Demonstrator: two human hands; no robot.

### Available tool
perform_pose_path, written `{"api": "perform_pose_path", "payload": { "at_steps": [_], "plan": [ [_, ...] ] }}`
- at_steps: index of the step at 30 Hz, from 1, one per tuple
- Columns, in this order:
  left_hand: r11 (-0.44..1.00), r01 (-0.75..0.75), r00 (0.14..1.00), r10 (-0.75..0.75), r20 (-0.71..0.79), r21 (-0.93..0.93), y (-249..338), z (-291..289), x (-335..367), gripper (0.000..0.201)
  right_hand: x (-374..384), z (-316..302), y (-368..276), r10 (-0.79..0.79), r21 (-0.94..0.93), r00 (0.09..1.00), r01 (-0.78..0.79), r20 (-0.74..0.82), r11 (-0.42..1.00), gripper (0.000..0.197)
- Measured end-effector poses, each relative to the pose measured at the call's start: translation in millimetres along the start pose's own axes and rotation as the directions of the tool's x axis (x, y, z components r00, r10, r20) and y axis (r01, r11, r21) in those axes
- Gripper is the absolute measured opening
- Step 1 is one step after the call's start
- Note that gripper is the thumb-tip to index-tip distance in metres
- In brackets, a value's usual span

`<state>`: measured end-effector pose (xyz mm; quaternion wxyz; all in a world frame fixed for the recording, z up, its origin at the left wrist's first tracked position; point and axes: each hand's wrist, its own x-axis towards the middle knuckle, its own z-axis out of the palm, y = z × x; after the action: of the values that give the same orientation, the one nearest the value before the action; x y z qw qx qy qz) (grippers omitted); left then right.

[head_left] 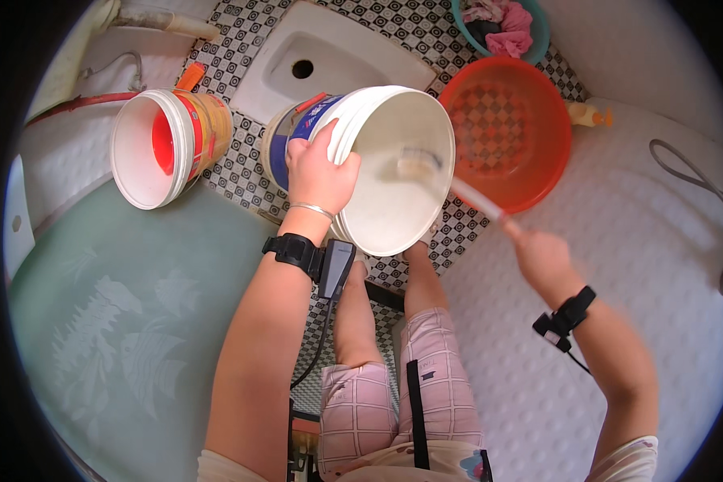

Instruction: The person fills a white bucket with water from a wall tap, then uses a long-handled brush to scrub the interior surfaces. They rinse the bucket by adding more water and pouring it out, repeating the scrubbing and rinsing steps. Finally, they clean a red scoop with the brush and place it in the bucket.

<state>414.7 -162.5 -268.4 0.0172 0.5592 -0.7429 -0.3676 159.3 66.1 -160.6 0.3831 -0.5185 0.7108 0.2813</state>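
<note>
A large white bucket point(398, 213) with a blue band is tilted on its side in front of me, its mouth turned toward me. My left hand point(321, 178) is closed on the rim and outer wall at its left. My right hand point(545, 261) is wrapped round the pale handle of a scrub brush point(475, 198). The brush reaches over the bucket's right rim, and its blurred head is inside, near the inner wall. Bands with small devices sit on both wrists.
A squat toilet point(253, 79) lies ahead in the patterned tile floor. Left of it stands another bucket point(124, 161) with something red inside. An orange-red basin point(558, 153) is at the right, beside a teal basin point(460, 18) of clothes and a pump bottle point(584, 115). A frosted panel point(136, 297) fills the left.
</note>
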Motion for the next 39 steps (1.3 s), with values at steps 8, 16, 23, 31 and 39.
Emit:
{"api": "perform_pose_path", "payload": {
  "at_steps": [8,16,23,31,39],
  "plan": [
    [0.996,-0.067,0.998,0.067,0.008,0.063,7.3,0.5,-17.8,0.063,-1.1,2.3,17.0,0.02,0.013,0.98,-0.018,-0.196,1.0,0.048],
    [0.996,-0.082,0.997,0.082,0.008,0.045,-7.2,-7.1,-3.6,0.061,-23.2,6.0,18.9,-0.04,0.055,0.997,0.044,-0.073,0.998,0.046],
    [0.999,0.031,0.999,-0.03,0.032,-0.027,-11.1,-15.4,6.1,0.062,-27.3,-2.7,20.2,-0.008,0.091,0.998,0.014,-0.07,0.996,0.042],
    [1.0,-0.002,1.0,0.002,-0.016,0.0,-7.5,-11.9,-3.8,0.061,-27.8,1.7,14.5,0.143,0.22,0.986,-0.12,-0.091,0.968,0.037],
    [1.0,-0.009,1.0,0.01,0.026,-0.02,-10.2,-13.1,1.9,0.061,41.3,30.1,-60.1,-0.114,0.303,0.976,0.167,-0.184,0.938,0.04]
  ]
}}
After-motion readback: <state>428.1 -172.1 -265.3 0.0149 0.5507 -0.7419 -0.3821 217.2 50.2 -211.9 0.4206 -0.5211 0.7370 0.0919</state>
